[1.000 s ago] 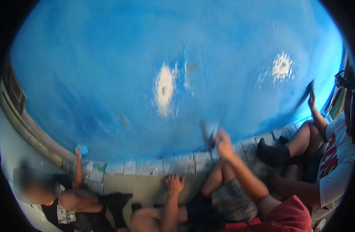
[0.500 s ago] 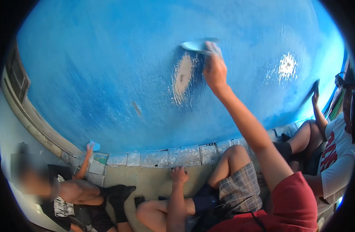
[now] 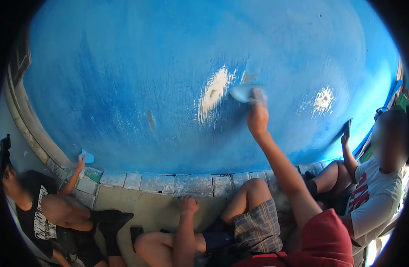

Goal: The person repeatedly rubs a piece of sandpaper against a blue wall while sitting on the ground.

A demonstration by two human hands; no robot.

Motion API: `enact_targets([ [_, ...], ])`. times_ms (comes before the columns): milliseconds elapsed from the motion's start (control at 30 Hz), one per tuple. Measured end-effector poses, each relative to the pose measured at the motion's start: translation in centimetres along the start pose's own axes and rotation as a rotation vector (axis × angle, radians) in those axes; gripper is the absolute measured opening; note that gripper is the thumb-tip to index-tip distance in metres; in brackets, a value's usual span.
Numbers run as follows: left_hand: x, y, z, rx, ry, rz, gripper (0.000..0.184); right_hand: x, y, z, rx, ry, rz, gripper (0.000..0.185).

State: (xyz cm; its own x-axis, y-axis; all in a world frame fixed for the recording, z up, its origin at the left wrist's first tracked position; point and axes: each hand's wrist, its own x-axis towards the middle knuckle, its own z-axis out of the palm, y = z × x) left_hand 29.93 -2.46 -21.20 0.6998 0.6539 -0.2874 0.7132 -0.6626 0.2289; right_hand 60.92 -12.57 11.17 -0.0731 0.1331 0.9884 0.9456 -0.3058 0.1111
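Note:
My right hand [image 3: 258,118] is closed on a pale blue flat pad [image 3: 242,93], blurred by motion, against the blue wall [image 3: 160,58]. Just left of the pad, a whitish patch [image 3: 214,91] shows through the paint. A smaller grey mark [image 3: 248,77] lies above the pad. Low down, near the paving blocks [image 3: 193,183], my left hand [image 3: 188,204] rests on the floor with nothing visible in it, its fingers slightly apart.
At the left sits a person in a black shirt [image 3: 38,209], one hand holding a blue pad [image 3: 87,156] to the wall. A person in a white shirt [image 3: 376,202] at the right holds a dark tool [image 3: 348,126] at the wall. A dark object [image 3: 136,232] lies on the floor.
My right hand rose with the pad from low on the wall, then came partway down, right of the whitish patch. The view has shifted. My left hand stays low at the floor.

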Motion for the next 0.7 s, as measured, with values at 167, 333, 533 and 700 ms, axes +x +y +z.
enact_targets([
  [167, -0.4, 0.5, -0.7, 0.0, 0.074, -0.011, 0.037, -2.4, -1.5, 0.7, 0.167, -0.463, -0.437, 0.016],
  [333, -0.4, 0.0, -0.6, 0.012, 0.206, 0.014, 0.032, 1.8, -1.2, 2.6, 0.011, -0.077, -0.089, 0.02],
  [533, 0.1, 0.4, -0.8, -0.008, 0.13, -0.039, 0.034, 7.0, -2.0, 2.0, 0.05, -0.163, -0.109, 0.018],
  [700, -0.5, 0.9, -0.3, -0.018, 0.152, -0.008, 0.036, 5.8, -2.3, 2.9, 0.005, -0.299, -0.501, 0.032],
])
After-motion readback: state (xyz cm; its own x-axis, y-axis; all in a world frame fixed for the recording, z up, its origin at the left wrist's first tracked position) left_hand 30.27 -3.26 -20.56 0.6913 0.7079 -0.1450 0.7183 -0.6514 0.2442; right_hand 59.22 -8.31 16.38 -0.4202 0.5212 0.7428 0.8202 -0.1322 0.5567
